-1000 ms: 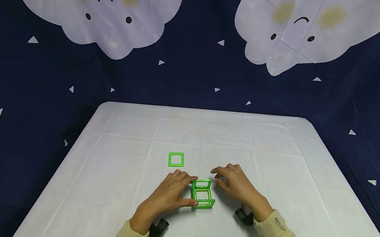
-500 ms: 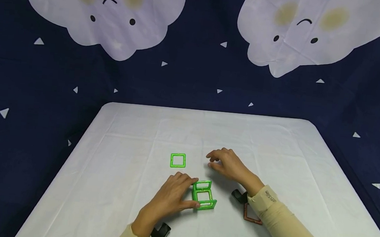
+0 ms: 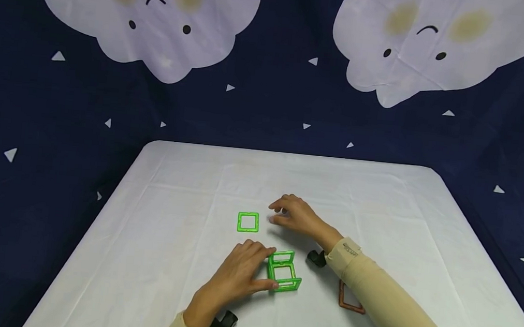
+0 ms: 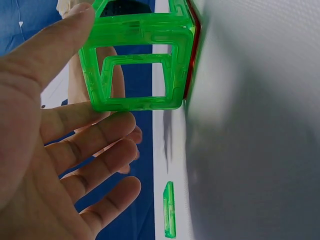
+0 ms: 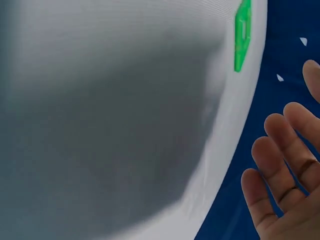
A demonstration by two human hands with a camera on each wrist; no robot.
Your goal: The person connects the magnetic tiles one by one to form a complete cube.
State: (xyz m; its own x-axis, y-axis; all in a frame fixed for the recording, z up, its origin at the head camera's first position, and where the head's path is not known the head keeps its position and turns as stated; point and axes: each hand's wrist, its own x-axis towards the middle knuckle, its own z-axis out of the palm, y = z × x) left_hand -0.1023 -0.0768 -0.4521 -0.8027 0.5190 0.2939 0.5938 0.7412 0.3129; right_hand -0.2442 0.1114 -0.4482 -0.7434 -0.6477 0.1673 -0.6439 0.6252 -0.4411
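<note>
A structure of green magnetic tiles [image 3: 284, 272], made of square frames on a base, stands on the white table. My left hand [image 3: 236, 270] holds its left side, thumb at the near corner and forefinger at the far corner. In the left wrist view the tile structure [image 4: 137, 30] shows a red edge along its bottom, and the other fingers [image 4: 120, 195] are spread apart from it. A single green square tile [image 3: 247, 230] lies flat farther back. My right hand [image 3: 301, 216] hovers just right of that tile, thumb and fingers apart, with nothing between them.
A reddish-brown square tile [image 3: 350, 307] lies at the right, partly covered by the right sleeve [image 3: 381, 293]. The white table [image 3: 186, 177] ends at a dark blue backdrop [image 3: 276, 107] with printed clouds.
My right hand has moved back and left, from beside the tile structure to near the loose green tile, uncovering part of the brown tile. The left hand keeps its hold.
</note>
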